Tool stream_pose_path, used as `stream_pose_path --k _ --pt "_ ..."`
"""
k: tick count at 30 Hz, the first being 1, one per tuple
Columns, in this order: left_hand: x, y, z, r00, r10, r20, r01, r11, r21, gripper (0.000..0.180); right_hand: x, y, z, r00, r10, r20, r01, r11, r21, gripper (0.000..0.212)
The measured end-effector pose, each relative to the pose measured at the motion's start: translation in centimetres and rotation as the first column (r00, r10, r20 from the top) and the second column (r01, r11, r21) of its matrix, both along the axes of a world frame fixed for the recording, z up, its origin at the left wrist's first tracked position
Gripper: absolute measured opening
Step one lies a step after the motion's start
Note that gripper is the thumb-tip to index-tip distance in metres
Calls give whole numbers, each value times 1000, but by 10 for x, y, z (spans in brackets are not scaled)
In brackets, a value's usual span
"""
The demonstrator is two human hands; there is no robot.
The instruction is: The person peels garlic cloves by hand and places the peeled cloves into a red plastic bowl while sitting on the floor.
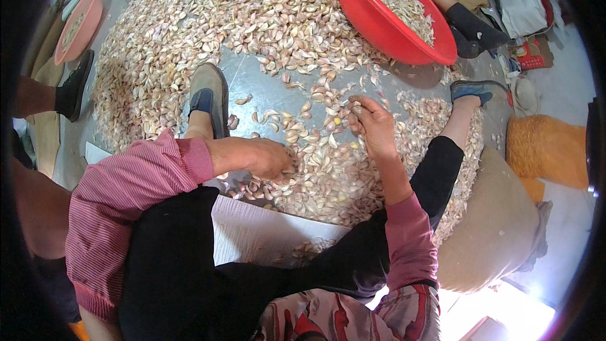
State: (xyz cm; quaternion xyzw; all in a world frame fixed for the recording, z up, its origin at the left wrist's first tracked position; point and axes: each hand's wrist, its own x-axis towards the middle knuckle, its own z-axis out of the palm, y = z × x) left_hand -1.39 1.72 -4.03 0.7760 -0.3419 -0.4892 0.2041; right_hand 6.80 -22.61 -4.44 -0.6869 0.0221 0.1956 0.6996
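Garlic cloves [328, 173] lie loose on the floor between my legs, in a heap that thins out toward my left foot. Among them is my left hand [270, 158], back upward, fingers bent down and pressed together at the heap's left side. Whatever those fingers hold is hidden beneath them. Just above the cloves, farther right, my right hand [374, 127] is closed in a pinch with thumb and fingertips together. Anything in that pinch is too small to make out. A white sheet [252, 224] lies between the heap and my lap, with a few bits on it.
A larger spread of garlic cloves [271, 9] covers the floor ahead. A tilted red basin [391, 31] holding pale pieces stands at the far right. A pink basin [81, 25] is far left, near another person's shoe [77, 85]. Beside my right leg sits a stuffed tan sack [489, 227].
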Motion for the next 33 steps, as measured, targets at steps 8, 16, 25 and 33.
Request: stream_pose_path --k 8,16,25,33 --pt "-3 1 6 997 72 -23 -70 994 86 35 55 23 171 698 -81 712 287 942 -175 21" --pt "-2 4 9 968 224 113 -230 973 37 33 115 19 106 66 548 834 569 666 -483 32" --pt "9 3 6 869 357 343 -419 900 123 34 22 15 -48 690 568 449 -103 691 -716 14" --pt "0 5 -16 964 181 196 -189 982 26 31 15 43 -18 521 608 599 65 671 -738 9"
